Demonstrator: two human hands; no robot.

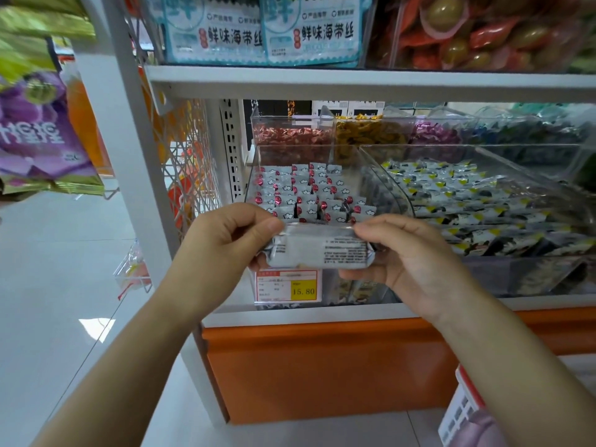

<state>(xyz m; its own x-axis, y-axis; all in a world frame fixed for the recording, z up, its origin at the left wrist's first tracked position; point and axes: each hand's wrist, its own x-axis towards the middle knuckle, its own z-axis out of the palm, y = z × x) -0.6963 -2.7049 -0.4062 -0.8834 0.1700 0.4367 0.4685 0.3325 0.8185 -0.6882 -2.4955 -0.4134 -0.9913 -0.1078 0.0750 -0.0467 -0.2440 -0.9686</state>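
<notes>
Two bare forearms reach up from the bottom of the frame at a shop's sweet shelf. The left hand [225,240] and right hand [409,256] share one silver-white packet [319,250], held level in the air just in front of a clear bin [306,146]. The left hand's thumb and curled fingers clamp the packet's left end. The right hand's thumb and forefinger pinch the top right corner, and its other fingers curl underneath as a cradle. With a hand gripping each end, the packet lies flat and its printed back faces the camera, a hold that suits reading the small print or lining it up with the rows behind.

The bin is filled with neat upright ranks of small white-and-red wrapped sweets [309,191] (their cloud pattern appears to match the packet, though its front is turned away). A price tag [288,285] on the bin's front reads 15.80 and is partly hidden by the packet. A neighbouring bin [483,150] to the right holds loose sachets with yellow corners [467,195]. Both bins tilt forward on the white shelf [354,83] so shoppers can see into them. Seaweed packs [264,30] stand on the tier above, and an orange base panel [322,366] runs below.
</notes>
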